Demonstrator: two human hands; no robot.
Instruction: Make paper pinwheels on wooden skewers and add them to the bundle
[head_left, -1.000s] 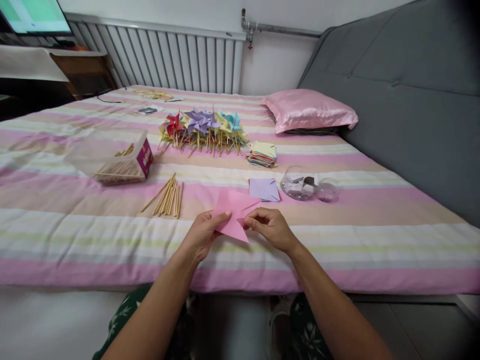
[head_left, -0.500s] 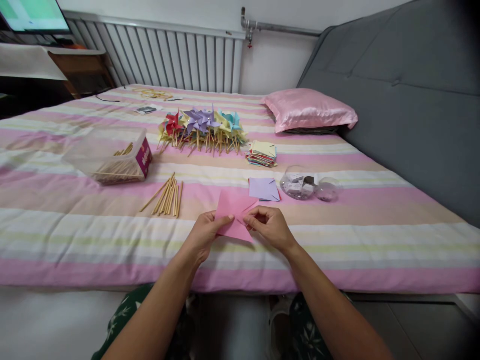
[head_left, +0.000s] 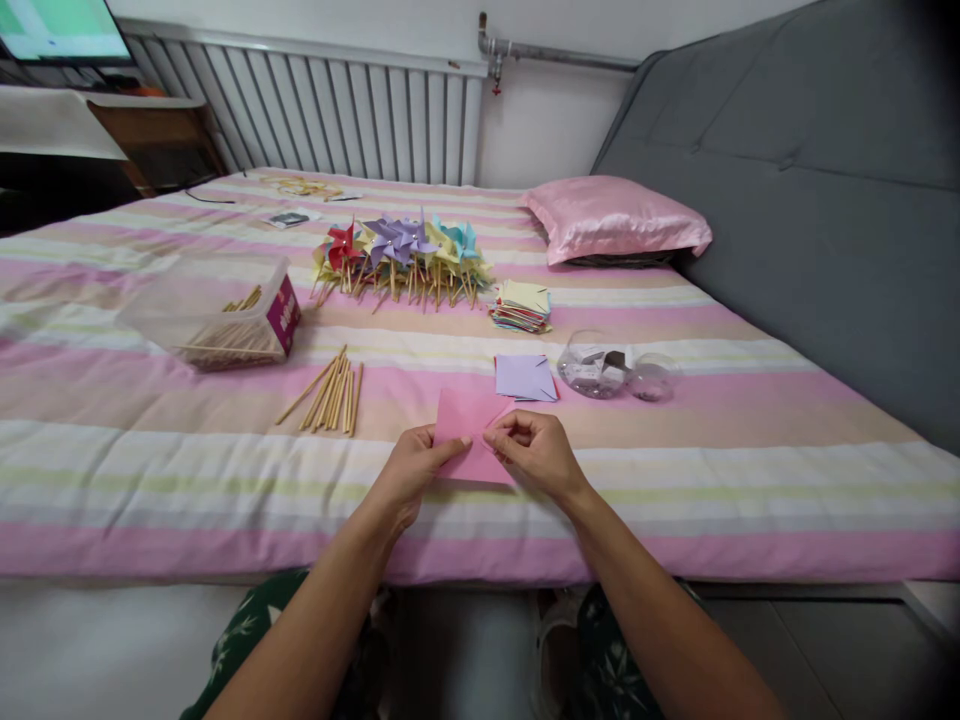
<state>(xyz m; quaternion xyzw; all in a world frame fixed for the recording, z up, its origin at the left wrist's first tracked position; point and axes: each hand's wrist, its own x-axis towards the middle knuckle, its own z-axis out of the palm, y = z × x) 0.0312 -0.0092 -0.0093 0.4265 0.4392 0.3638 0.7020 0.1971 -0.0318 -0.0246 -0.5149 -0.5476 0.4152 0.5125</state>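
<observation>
Pink paper (head_left: 466, 430) sits low over the bed (head_left: 750, 470), pinched between both hands. The left hand (head_left: 409, 475) is closed on its near left edge, and the right hand (head_left: 536, 455) is closed on a flap at its near right. It looks light, thin and easily creased, best held by its corners. Fingers hide its lower part, and its folds are hard to make out. Wooden sticks (head_left: 330, 390) lie beyond the left hand.

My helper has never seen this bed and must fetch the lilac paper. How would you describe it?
On the striped bedspread, look beyond the pink paper sheet pinched by the left hand and right hand. The lilac paper square lies there, left of the clear plastic jar. Unlike the multicoloured paper stack farther back, it is low and plain lilac.
</observation>
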